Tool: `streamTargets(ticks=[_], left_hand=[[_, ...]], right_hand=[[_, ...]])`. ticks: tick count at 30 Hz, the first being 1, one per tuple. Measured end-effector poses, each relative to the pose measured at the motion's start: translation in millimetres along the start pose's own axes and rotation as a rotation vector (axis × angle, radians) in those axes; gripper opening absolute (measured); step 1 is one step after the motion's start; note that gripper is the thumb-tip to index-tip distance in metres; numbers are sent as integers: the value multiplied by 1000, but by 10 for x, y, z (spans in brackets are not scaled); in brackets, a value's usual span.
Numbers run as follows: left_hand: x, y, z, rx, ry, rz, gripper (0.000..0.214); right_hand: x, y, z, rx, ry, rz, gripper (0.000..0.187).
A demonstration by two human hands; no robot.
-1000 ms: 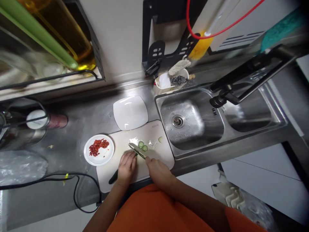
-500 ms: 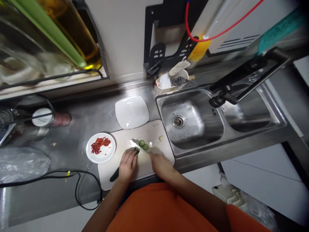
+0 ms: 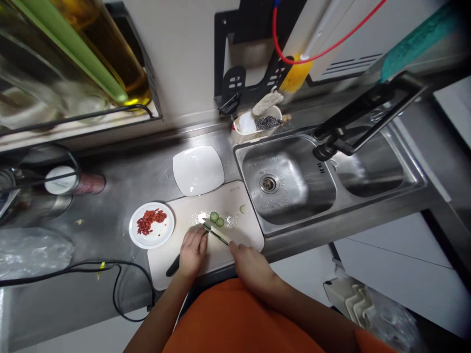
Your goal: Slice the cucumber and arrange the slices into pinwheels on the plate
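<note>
The person's left hand (image 3: pixel 193 249) lies over the cucumber (image 3: pixel 172 265), with fingers close together and pressing it on the cutting board (image 3: pixel 186 210); its dark end shows below the palm, and its other end is near the fingertips, beside the knife (image 3: pixel 217 235); the right hand (image 3: pixel 250 262) is closed around the handle, which it mostly hides; two round slices (image 3: pixel 217 219) lie just beyond the blade, and one pale piece (image 3: pixel 243 209) is near the board's right edge; for good cutting, the left fingertips should curl back from the edge, because they seem very near; the blade should go down straight and at even spacing; the board looks wet, so a firm hold is wise.
</note>
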State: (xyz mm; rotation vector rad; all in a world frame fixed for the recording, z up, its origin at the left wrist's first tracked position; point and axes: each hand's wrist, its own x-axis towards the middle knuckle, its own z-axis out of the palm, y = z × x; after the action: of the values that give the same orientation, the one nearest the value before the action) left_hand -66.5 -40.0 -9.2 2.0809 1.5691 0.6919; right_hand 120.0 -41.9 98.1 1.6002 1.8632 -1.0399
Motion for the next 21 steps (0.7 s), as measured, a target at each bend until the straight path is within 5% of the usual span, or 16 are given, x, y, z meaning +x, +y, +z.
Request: streamTargets(ticks=[21], left_hand=[[-7,-38,27,-4,-2,35,21]], right_hand=[[91,-25,-24,-2,18,-32,36]])
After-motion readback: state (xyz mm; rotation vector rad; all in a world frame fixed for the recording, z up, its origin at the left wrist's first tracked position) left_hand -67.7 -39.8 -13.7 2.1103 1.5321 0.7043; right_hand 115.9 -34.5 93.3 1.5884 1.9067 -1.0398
